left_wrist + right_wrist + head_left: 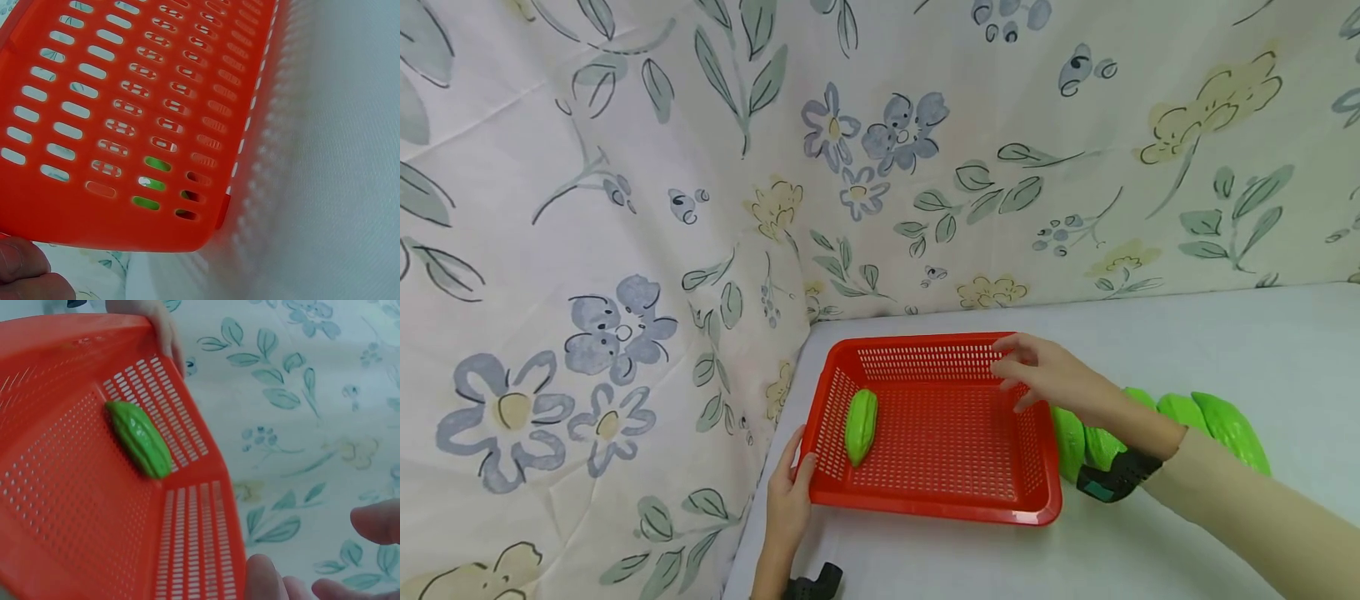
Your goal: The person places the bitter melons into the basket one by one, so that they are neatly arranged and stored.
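A red plastic basket (925, 507) with slotted walls sits on the white table. Inside, along its left end, lies one bright green, ribbed, gourd-like vegetable (861, 427), also plain in the right wrist view. My left hand (788, 504) grips the basket's left rim near the front corner, its thumb over the edge; fingertips (28, 269) show at that rim in the left wrist view. Over the basket's far right corner, my right hand (1048, 371) reaches with spread, loosely bent fingers that hold nothing. Its fingers (265, 581) overlap the rim in the right wrist view.
Several more green ribbed vegetables (1228, 429) lie on the table right of the basket, partly hidden by the right forearm. A flower-printed cloth (880, 242) hangs behind the table (1300, 358) and down its left side.
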Tool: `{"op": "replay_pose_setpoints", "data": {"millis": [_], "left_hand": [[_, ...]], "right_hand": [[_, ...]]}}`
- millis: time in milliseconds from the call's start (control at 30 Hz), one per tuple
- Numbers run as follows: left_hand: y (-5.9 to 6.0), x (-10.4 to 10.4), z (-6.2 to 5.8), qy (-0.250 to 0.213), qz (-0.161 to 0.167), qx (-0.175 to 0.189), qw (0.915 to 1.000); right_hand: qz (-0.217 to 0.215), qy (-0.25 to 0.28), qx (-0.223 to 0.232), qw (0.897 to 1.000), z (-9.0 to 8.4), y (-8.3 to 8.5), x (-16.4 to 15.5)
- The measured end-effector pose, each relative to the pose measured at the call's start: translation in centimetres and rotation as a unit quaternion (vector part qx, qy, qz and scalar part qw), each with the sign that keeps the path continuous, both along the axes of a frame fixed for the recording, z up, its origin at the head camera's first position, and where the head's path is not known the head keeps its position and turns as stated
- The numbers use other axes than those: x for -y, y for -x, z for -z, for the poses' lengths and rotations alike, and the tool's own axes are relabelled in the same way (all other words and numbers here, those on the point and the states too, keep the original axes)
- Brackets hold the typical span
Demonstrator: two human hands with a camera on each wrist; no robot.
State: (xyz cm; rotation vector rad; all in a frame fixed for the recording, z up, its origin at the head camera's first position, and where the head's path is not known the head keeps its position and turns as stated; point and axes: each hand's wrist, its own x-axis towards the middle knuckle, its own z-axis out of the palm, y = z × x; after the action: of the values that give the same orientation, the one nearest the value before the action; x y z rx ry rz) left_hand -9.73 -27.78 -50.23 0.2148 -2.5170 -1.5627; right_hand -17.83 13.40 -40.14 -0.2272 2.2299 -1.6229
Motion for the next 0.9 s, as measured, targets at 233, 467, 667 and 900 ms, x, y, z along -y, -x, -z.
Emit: {"op": "replay_pose_setpoints", "data": {"millis": [233,467,667,900], "left_hand": [[0.0,0.0,-0.1,0.007,-0.002,-0.003,1.0],[0.1,-0.1,0.0,0.003,0.002,-0.005,1.0],[0.2,-0.1,0.0,0.003,-0.001,-0.001,1.0],[0.1,-0.1,0.1,0.005,-0.005,0.004,1.0]], "right_hand": [[0.002,-0.008,-0.021,1.0,-0.1,-1.4,-2.4],[0.019,-0.017,-0.035,0.999,0.2,-2.7,-5.1],[0.033,-0.049,-0.05,0.997,0.6,-3.1,-7.4],[0.054,-0.086,-0.052,0.993,0.5,-3.8,-10.7]]}}
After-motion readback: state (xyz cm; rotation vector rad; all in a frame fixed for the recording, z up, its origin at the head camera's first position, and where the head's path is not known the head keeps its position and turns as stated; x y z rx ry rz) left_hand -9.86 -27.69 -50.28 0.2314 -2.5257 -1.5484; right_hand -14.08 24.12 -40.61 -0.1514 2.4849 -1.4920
